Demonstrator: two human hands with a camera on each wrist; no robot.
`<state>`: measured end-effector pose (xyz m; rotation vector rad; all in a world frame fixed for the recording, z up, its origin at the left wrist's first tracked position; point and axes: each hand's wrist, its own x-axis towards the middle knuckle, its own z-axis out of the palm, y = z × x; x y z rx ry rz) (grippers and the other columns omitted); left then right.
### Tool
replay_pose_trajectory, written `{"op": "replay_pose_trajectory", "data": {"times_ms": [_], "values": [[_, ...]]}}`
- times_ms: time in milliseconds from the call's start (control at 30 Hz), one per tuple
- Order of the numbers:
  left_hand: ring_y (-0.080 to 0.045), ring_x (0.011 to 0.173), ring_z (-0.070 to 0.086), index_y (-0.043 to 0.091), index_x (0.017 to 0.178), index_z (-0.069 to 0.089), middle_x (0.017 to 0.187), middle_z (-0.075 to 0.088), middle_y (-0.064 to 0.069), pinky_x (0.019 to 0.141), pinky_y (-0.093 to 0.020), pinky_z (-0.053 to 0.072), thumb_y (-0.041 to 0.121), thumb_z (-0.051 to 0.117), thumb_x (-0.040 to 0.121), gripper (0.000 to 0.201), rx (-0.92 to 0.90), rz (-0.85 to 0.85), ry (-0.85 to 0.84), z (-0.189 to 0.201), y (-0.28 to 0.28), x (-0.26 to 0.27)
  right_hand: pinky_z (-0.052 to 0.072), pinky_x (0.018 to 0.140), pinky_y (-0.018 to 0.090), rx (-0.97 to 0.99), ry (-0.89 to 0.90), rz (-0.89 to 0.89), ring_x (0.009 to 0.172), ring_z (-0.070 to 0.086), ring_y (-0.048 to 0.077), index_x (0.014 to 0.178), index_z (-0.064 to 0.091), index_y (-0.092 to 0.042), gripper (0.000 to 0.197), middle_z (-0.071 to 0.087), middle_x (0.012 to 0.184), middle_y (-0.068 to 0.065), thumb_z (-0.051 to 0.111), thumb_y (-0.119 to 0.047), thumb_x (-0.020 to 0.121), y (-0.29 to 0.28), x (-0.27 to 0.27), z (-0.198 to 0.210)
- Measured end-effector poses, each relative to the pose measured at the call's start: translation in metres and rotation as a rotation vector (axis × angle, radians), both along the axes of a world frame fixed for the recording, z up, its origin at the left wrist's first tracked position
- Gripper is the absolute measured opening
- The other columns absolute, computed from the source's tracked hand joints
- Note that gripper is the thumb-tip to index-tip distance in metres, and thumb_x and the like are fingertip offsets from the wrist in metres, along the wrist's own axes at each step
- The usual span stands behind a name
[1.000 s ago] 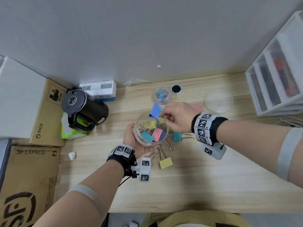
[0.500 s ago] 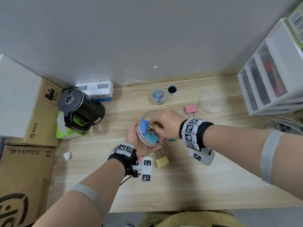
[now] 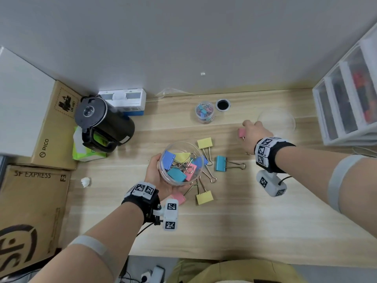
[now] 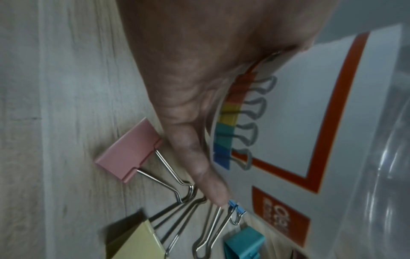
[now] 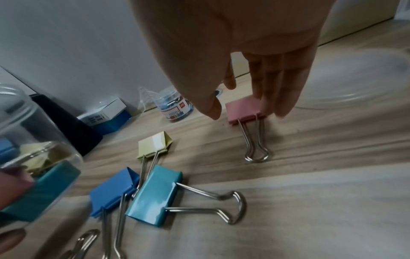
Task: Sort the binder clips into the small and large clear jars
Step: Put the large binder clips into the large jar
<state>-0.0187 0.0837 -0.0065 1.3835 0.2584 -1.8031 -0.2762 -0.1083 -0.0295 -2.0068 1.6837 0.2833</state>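
My left hand (image 3: 156, 172) grips the large clear jar (image 3: 180, 163), tilted and holding several big binder clips. My right hand (image 3: 254, 133) hovers over a pink clip (image 3: 242, 132) on the desk at the right; in the right wrist view its straight fingers (image 5: 279, 91) reach down to the pink clip (image 5: 242, 109), touching its far edge without a grip. Loose on the desk lie a yellow clip (image 3: 205, 142), a teal clip (image 3: 221, 163), a blue clip (image 5: 114, 191), another yellow clip (image 3: 204, 197) and a pink clip (image 3: 178, 198). The small jar (image 3: 204, 112) of small clips stands at the back.
A clear lid (image 3: 276, 121) lies just right of my right hand. A black kettle (image 3: 103, 123) and cardboard boxes (image 3: 30, 197) fill the left side. White drawers (image 3: 350, 99) stand at the right. A black cap (image 3: 223, 104) sits beside the small jar.
My right hand dropped the blue clip into the large jar, left the jar and moved right to the pink clip. The left hand kept hold of the jar.
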Motion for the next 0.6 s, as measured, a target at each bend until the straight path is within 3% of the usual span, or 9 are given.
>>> {"op": "replay_pose_trajectory", "data": {"times_ms": [167, 300, 367, 467, 600], "values": [[-0.047, 0.135, 0.052, 0.011, 0.139, 0.063, 0.139, 0.062, -0.021, 0.116, -0.064, 0.030, 0.062, 0.050, 0.086, 0.074, 0.007, 0.006, 0.026, -0.010, 0.004, 0.002, 0.041, 0.062, 0.036, 0.022, 0.073, 0.009, 0.070, 0.050, 0.030, 0.120, 0.042, -0.016, 0.030, 0.039, 0.114, 0.017, 0.049, -0.021, 0.091, -0.006, 0.006, -0.016], [-0.045, 0.138, 0.049, 0.013, 0.142, 0.060, 0.141, 0.062, -0.020, 0.114, -0.064, 0.030, 0.061, 0.051, 0.086, 0.075, 0.031, -0.001, 0.013, -0.017, 0.005, -0.002, 0.038, 0.070, 0.038, -0.030, 0.161, 0.117, 0.096, 0.051, 0.038, 0.123, 0.045, -0.011, 0.029, 0.045, 0.113, 0.021, 0.045, -0.024, 0.096, -0.005, 0.012, -0.024], [-0.045, 0.135, 0.052, 0.013, 0.141, 0.061, 0.139, 0.063, -0.020, 0.110, -0.060, 0.038, 0.062, 0.050, 0.087, 0.074, 0.043, -0.001, 0.008, -0.019, 0.005, -0.003, 0.039, 0.072, 0.039, -0.039, 0.180, 0.177, 0.101, 0.050, 0.038, 0.125, 0.045, -0.009, 0.033, 0.046, 0.116, 0.022, 0.047, -0.024, 0.095, -0.001, 0.014, -0.025], [-0.046, 0.131, 0.056, 0.014, 0.139, 0.063, 0.138, 0.064, -0.020, 0.106, -0.059, 0.043, 0.063, 0.051, 0.086, 0.073, 0.047, 0.007, 0.008, -0.021, 0.003, -0.004, 0.048, 0.079, 0.037, -0.065, -0.018, 0.138, 0.092, 0.053, 0.034, 0.119, 0.048, -0.012, 0.035, 0.043, 0.116, 0.017, 0.054, -0.031, 0.090, 0.004, 0.016, -0.020], [-0.046, 0.133, 0.054, 0.012, 0.140, 0.062, 0.140, 0.062, -0.021, 0.114, -0.066, 0.032, 0.062, 0.052, 0.085, 0.075, 0.025, 0.013, 0.048, -0.020, -0.002, -0.003, 0.052, 0.083, 0.036, 0.080, -0.363, 0.251, 0.082, 0.056, 0.025, 0.112, 0.053, -0.018, 0.042, 0.039, 0.108, 0.004, 0.067, -0.030, 0.075, 0.018, 0.022, -0.007]]}}
